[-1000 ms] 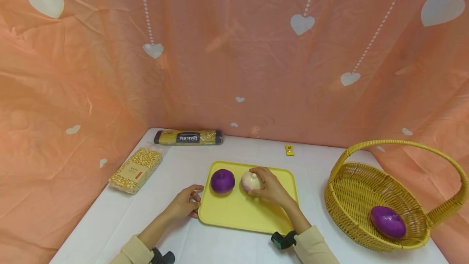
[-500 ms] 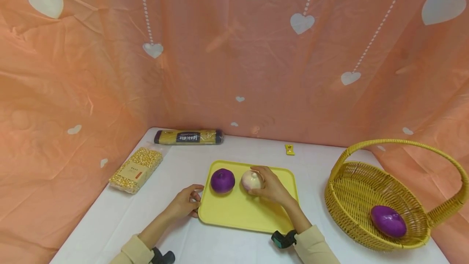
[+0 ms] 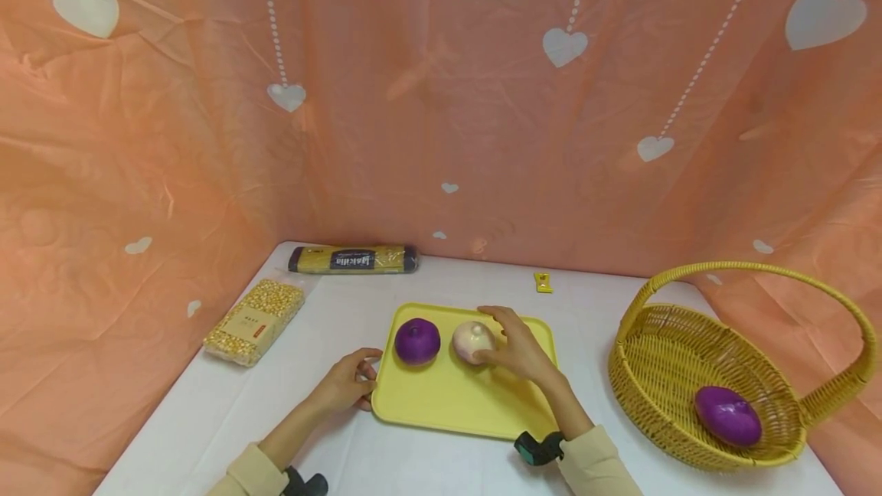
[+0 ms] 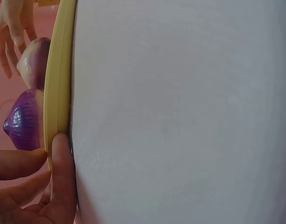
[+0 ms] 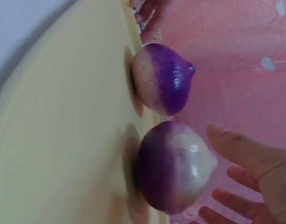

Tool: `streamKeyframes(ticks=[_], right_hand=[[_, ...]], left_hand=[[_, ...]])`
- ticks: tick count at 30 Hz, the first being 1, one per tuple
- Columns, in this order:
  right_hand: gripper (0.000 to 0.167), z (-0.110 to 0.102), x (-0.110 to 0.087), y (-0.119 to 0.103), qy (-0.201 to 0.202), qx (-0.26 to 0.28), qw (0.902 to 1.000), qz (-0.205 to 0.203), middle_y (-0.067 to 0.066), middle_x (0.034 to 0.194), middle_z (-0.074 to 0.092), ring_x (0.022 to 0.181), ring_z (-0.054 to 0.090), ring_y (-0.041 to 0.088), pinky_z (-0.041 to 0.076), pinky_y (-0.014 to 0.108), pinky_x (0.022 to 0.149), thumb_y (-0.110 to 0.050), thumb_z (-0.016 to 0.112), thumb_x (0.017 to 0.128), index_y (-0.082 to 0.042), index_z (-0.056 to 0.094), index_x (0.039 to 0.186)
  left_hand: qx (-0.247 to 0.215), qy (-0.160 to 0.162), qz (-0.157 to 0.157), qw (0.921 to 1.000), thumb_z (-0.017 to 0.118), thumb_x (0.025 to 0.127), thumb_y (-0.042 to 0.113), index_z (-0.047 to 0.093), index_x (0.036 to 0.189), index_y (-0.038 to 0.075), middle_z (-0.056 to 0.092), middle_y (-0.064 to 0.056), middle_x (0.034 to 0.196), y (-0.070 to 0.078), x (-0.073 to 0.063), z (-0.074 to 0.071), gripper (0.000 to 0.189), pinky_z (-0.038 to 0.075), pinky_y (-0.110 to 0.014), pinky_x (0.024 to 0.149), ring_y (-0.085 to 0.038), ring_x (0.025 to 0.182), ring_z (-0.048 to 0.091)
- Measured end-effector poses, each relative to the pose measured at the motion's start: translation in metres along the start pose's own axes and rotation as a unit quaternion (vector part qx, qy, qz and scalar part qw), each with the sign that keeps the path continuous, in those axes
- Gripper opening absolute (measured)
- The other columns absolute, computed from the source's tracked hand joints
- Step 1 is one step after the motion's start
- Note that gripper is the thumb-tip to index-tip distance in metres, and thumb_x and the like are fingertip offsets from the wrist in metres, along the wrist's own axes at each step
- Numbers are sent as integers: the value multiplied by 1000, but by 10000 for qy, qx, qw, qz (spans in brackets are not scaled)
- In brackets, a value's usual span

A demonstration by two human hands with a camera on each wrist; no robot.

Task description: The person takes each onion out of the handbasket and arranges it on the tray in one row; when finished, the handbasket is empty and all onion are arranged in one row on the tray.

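Observation:
A yellow tray (image 3: pixel 448 404) lies flat on the table. My left hand (image 3: pixel 344 381) pinches its left rim; in the left wrist view the fingers (image 4: pixel 63 172) meet the rim from both sides. On the tray sit a purple onion (image 3: pixel 417 341) and, to its right, a white-and-purple onion (image 3: pixel 472 341). My right hand (image 3: pixel 517 350) stays close at the right of the white-and-purple onion, fingers spread. In the right wrist view a gap shows between its thumb (image 5: pixel 236 144) and that onion (image 5: pixel 175 168).
A wicker basket (image 3: pixel 641 389) with a tall handle stands at the right, holding another purple onion (image 3: pixel 727 415). A bag of corn kernels (image 3: pixel 255 321) lies at the left. At the back are a long yellow-and-black package (image 3: pixel 354 259) and a small yellow packet (image 3: pixel 543 282).
My right hand has loosened from the white-and-purple onion, its fingers lifting and spreading away to the right. The onion remains in the same place on the tray. My left hand has not moved.

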State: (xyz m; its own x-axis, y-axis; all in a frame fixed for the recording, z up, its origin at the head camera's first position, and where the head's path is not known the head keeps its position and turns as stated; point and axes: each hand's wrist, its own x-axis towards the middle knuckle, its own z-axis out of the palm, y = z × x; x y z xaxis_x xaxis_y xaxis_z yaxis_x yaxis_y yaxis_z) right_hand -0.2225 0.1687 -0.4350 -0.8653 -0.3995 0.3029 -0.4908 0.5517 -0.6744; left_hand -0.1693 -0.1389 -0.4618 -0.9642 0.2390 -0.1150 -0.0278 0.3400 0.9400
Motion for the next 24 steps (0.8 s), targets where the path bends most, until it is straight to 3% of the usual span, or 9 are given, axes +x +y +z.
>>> streamKeyframes(ticks=[10,24], right_hand=[[67,-20,-6,-8,298,-13,9987,-401,16,132,47,120,45,38,47,56,91,-16,78,74,-6,48,132],[68,-65,-27,-16,803,-88,9955,-491,12,131,48,121,43,34,47,54,94,-13,79,73,-7,47,133]], left_hand=[[15,32,20,10000,50,80,-17,42,128,-11,48,-14,85,-1,0,1,49,58,-31,51,-16,60,52],[125,79,-27,9999,52,79,-15,43,129,-9,49,-14,86,-3,2,1,51,58,-31,50,-17,59,53]])
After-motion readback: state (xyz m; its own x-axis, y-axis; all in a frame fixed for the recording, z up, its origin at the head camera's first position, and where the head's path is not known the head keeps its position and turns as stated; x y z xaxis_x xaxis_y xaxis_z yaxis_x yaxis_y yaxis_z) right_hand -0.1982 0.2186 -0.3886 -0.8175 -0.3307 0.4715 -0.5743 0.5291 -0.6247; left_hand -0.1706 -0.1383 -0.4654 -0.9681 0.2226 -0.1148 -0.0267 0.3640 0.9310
